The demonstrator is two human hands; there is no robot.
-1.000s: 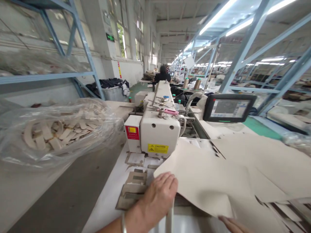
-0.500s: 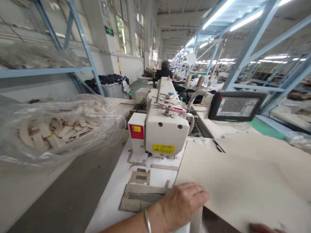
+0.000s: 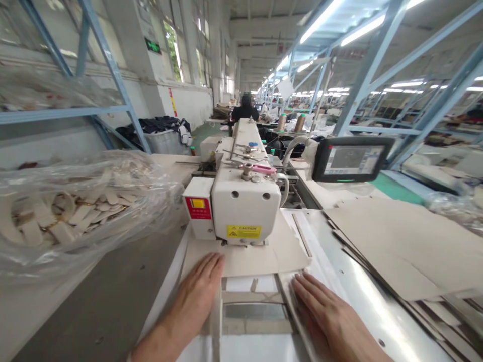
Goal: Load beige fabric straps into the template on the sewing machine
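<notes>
A beige fabric piece (image 3: 256,259) lies under the head of a white sewing machine (image 3: 247,201), with strips running toward me on both sides. My left hand (image 3: 199,291) rests flat on its left part, fingers stretched forward beside the machine. On the right strip lies my right hand (image 3: 324,311), palm down with fingers extended. Between the hands, a metal plate (image 3: 254,310) with beige edging shows on the white work surface. Pink-handled snips (image 3: 260,169) lie on top of the machine.
A clear plastic bag (image 3: 83,216) of beige strips sits at the left. A stack of beige panels (image 3: 403,241) lies at the right, below a control screen (image 3: 350,158). Farther back a person in dark clothing (image 3: 245,108) is visible. Blue racks stand on both sides.
The beige piece has moved from the right to under the machine head. My left hand has shifted left and forward, and my right hand has come fully into view. The camera view has shifted slightly.
</notes>
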